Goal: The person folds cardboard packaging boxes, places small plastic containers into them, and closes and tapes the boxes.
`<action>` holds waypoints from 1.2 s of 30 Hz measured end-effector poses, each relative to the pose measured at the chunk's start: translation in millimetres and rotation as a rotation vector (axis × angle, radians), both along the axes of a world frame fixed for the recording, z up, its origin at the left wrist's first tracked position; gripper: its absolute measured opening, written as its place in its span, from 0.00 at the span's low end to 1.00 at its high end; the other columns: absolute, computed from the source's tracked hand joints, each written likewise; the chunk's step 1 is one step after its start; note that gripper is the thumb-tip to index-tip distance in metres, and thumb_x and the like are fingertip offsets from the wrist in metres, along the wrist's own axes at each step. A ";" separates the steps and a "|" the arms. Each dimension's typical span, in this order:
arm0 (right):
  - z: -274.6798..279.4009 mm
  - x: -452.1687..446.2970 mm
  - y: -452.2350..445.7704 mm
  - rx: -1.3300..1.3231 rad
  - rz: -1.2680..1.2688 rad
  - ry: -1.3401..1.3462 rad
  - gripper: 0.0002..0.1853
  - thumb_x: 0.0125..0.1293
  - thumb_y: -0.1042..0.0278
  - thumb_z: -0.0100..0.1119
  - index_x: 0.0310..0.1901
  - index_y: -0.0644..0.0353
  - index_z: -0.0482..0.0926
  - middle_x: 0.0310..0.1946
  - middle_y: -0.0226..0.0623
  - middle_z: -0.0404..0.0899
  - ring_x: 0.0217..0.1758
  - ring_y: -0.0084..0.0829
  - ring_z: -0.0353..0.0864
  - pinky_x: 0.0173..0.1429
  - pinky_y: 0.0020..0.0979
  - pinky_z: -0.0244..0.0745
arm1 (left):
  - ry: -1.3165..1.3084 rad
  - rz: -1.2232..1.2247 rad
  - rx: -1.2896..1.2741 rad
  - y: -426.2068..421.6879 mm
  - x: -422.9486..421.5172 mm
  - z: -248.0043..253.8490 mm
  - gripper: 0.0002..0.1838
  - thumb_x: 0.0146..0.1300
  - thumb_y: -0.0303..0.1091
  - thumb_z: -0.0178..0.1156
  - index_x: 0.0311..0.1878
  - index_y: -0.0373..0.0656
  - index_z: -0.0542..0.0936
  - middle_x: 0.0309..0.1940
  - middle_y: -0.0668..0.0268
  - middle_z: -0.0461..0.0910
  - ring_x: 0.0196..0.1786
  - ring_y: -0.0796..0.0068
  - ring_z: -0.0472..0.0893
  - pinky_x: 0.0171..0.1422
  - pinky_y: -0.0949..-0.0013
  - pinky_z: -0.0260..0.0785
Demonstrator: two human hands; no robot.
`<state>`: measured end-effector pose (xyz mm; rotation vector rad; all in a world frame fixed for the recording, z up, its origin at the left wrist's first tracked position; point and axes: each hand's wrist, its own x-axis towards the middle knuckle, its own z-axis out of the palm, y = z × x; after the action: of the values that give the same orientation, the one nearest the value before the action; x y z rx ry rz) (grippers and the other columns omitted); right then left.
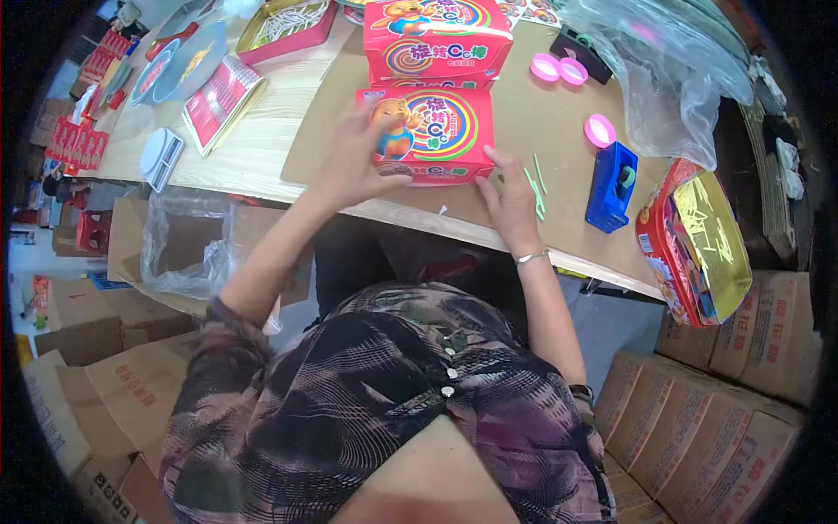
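Note:
A pink box with a cartoon bear and rainbow rings [436,131] lies near the table's front edge. My left hand [353,162] rests at its left side, fingers apart, with fingertips over the box's left end. At the box's lower right corner is my right hand [511,196], its thumb and fingers apart and touching or very near the corner. Behind this box stand stacked pink boxes of the same design [441,44]. Thin green sticks [537,196] lie just right of my right hand.
Blue tape dispenser [611,188], pink round lids [559,68] and a tin of yellow sticks [703,231] are at right. A clear plastic bag [672,96] lies behind them. At left are a white scale [161,159], a printed packet stack [223,100] and basins [192,61]. Cartons [698,419] flank the floor.

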<state>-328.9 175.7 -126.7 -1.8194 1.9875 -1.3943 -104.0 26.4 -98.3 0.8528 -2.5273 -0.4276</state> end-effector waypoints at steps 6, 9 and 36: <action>33.4 -4.3 4.8 0.046 -0.026 -0.067 0.26 0.59 0.77 0.63 0.60 0.56 0.74 0.40 0.35 0.81 0.36 0.28 0.80 0.39 0.28 0.76 | 0.314 0.193 0.578 32.0 16.7 31.0 0.37 0.54 0.49 0.68 0.63 0.40 0.70 0.61 0.49 0.70 0.62 0.59 0.71 0.62 0.61 0.67; 95.5 -13.9 1.8 0.135 -0.085 0.083 0.21 0.62 0.69 0.62 0.58 0.56 0.76 0.34 0.34 0.82 0.31 0.26 0.80 0.34 0.28 0.74 | 0.260 0.246 0.729 31.4 9.0 61.0 0.33 0.55 0.48 0.68 0.60 0.39 0.73 0.57 0.50 0.74 0.59 0.61 0.74 0.61 0.63 0.68; 58.0 -119.2 111.0 0.386 -0.956 0.000 0.11 0.62 0.67 0.59 0.43 0.63 0.82 0.30 0.39 0.81 0.29 0.37 0.78 0.38 0.32 0.74 | 0.091 0.005 0.351 1.1 -52.6 83.5 0.20 0.52 0.39 0.70 0.44 0.42 0.75 0.37 0.64 0.75 0.38 0.70 0.75 0.40 0.69 0.69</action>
<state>-448.1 286.7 -68.7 -0.6885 3.0156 -0.9861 -156.6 27.5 -14.8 0.9391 -2.4020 -0.9068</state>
